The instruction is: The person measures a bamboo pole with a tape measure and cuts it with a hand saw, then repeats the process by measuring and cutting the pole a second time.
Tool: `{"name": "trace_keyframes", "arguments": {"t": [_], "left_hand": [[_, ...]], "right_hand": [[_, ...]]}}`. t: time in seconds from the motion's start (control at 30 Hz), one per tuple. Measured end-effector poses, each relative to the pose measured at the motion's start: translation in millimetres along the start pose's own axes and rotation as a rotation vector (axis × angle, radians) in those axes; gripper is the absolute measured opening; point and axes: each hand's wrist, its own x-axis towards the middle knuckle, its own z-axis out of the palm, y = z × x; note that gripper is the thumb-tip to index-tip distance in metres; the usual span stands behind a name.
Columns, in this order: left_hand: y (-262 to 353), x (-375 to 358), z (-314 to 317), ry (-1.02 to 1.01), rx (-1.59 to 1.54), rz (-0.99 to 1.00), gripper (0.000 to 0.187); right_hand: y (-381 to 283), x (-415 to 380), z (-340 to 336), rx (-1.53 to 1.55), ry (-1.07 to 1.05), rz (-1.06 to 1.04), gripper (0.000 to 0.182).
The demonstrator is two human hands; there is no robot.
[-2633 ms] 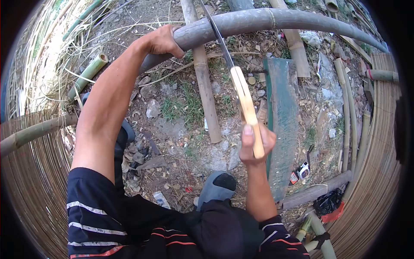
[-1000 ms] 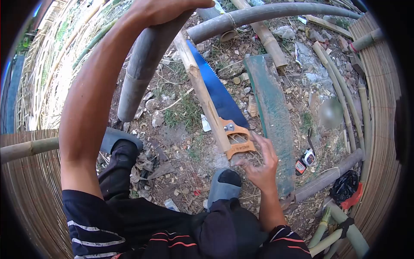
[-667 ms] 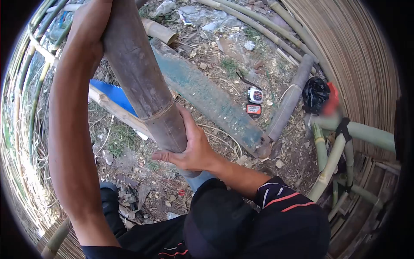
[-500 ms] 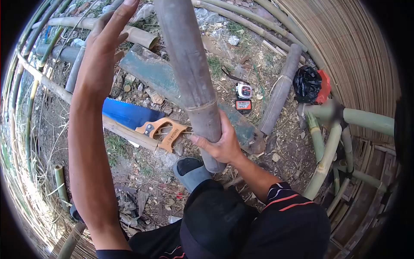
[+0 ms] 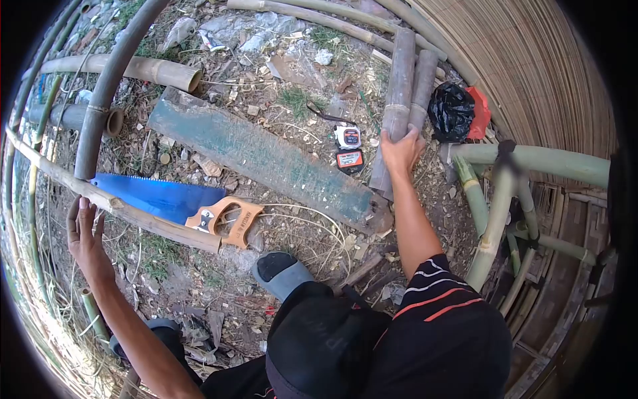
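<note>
My right hand [image 5: 403, 151] is closed around the lower part of a thick grey-brown bamboo piece [image 5: 398, 86], which lies beside a second bamboo piece [image 5: 423, 83] on the ground at the right. At the left, my left hand [image 5: 88, 243] has its fingers apart and holds nothing. Just above it are the end of a dark bamboo pole [image 5: 100, 113] and a long split pole [image 5: 159, 223]. A saw with a blue blade [image 5: 156, 197] and an orange-brown handle [image 5: 242, 223] rests against the split pole.
A worn green board [image 5: 266, 156] crosses the middle. Right of it lie a tape measure [image 5: 347, 137] and an orange-black box [image 5: 349, 160]. A black bag [image 5: 452, 112] sits by the woven wall [image 5: 518, 66]. Green bamboo framing [image 5: 495, 219] stands at the right.
The bamboo piece has moved from upright before me to the ground at the right, beside the other piece. My left hand has lowered toward the left.
</note>
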Motion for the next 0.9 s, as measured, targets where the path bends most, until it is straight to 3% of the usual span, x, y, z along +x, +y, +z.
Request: {"name": "trace_keyframes", "arguments": {"t": [0.1, 0.23, 0.3, 0.33, 0.4, 0.53, 0.67, 0.7, 0.77, 0.87, 0.9], "left_hand": [[-10, 12, -9, 0.048, 0.009, -0.017, 0.051], [-5, 36, -8, 0.073, 0.095, 0.028, 0.050], [-14, 59, -10, 0.070, 0.202, 0.053, 0.050], [-17, 71, -15, 0.072, 0.312, 0.085, 0.050], [-15, 83, -8, 0.071, 0.445, 0.170, 0.051], [-14, 109, 5, 0.021, 0.644, 0.182, 0.067], [1, 131, 29, -0.058, 0.975, 0.163, 0.101], [-3, 138, 34, -0.052, 0.983, 0.158, 0.101], [-6, 154, 43, -0.050, 1.305, 0.266, 0.112], [-14, 183, 42, -0.157, 1.310, 0.156, 0.116], [-17, 188, 41, -0.115, 1.279, 0.169, 0.105]], "right_hand": [[10, -5, 12, 0.027, -0.121, 0.016, 0.085], [5, -26, 1, 0.027, -0.115, 0.037, 0.083], [-1, -47, -13, -0.004, 0.039, -0.164, 0.077], [-3, -60, -16, 0.012, 0.011, -0.179, 0.077], [-12, -86, -10, 0.137, 0.085, -0.470, 0.071], [-26, -134, 16, 0.234, -0.058, -0.705, 0.064], [-19, -140, 34, 0.263, -0.009, -0.747, 0.061], [-15, -139, 36, 0.265, -0.011, -0.770, 0.060], [-17, -139, 34, 0.242, -0.003, -0.805, 0.058], [-13, -139, 37, 0.245, -0.014, -0.799, 0.059], [-12, -139, 36, 0.234, -0.012, -0.804, 0.060]]}}
